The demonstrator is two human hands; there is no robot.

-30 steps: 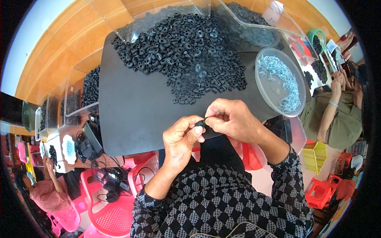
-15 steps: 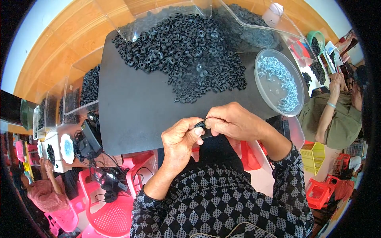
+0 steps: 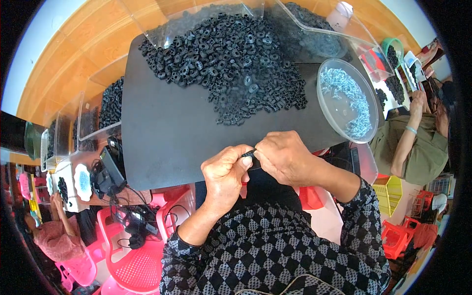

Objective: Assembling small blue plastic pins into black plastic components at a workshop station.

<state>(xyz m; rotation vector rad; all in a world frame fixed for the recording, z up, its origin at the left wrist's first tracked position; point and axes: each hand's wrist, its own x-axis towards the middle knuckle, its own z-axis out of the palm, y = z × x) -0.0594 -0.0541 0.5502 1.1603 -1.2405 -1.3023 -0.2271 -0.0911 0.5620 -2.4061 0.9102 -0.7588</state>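
My left hand point(image 3: 223, 172) pinches a small black plastic part point(image 3: 248, 154) between thumb and fingers, above the table's near edge. Against the right end of that part, my right hand point(image 3: 285, 156) is closed, its thumb and fingers pressed together; anything between those fingertips is hidden. Beyond both hands, a big heap of small black plastic parts point(image 3: 211, 54) covers the far side of the dark table point(image 3: 162, 132). To the right sits a round clear tray point(image 3: 339, 118) holding many tiny shiny silvery-blue pieces point(image 3: 358, 105).
Clear bins point(image 3: 101, 130) with black parts stand to the left, beside a black device point(image 3: 112, 167) with cables. A pink chair point(image 3: 135, 265) is at lower left. Co-workers sit at far left point(image 3: 59, 241) and right point(image 3: 408, 142). A yellow crate point(image 3: 387, 196) stands at right.
My right hand has turned and shifted slightly, its fingers now curled more over the part's right end. My left hand keeps hold of the black part in nearly the same place.
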